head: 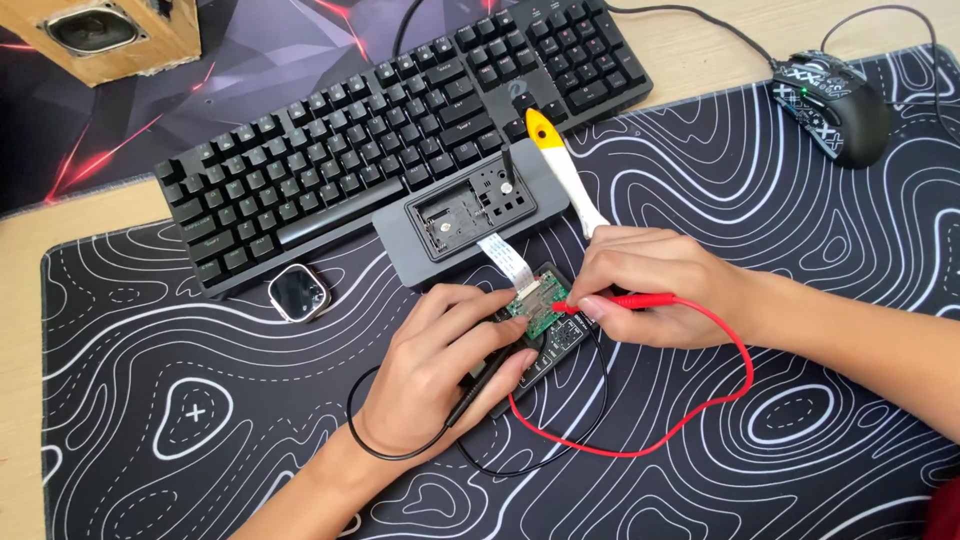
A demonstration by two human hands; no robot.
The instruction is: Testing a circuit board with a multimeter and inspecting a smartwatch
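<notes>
My pale wooden worktop (700, 45) carried a black desk mat with white contour lines (800, 420); on it lay a black mechanical keyboard (400, 120), a black patterned mouse (835, 105) and a grey opened device (470, 215).

One screen: smartwatch (298, 293), rounded-square dark glass face, pale metal rim, lying just below keyboard (400, 130) front edge, on the desk mat

Head camera looks steeply down, close over desk mat (200, 420)

we see open mat (200, 440) to the left and front; keyboard (380, 130), grey housing (400, 245), screwdriver (565, 170) and looping red lead (700, 410) hem our hands.
</notes>
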